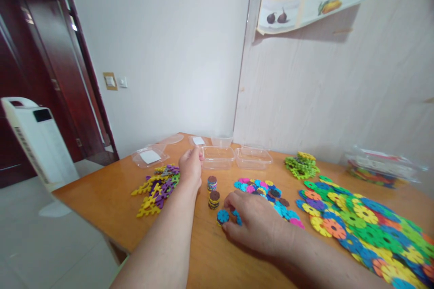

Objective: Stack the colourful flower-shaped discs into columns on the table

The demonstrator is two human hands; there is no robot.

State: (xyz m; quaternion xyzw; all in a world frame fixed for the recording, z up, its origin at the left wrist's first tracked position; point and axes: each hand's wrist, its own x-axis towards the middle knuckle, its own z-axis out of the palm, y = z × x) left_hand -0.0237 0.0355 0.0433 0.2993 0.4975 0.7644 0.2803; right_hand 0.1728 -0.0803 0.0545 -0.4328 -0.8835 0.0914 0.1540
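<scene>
My left hand is closed at the left rim of a clear plastic box; its fingertips are partly hidden. My right hand curls over small blue flower-shaped discs, partly hidden under its fingers. Beside its thumb stands a short stack topped with a blue disc. Behind that are a yellow-and-brown stack of discs and a mixed-colour stack with a brown top. Loose small discs in pink, blue, yellow and brown lie beyond my right hand.
Yellow and purple notched pieces lie left of my left forearm. Large flower discs spread across the right, near a green pile and a filled bag. A second clear box and a lid stand towards the wall.
</scene>
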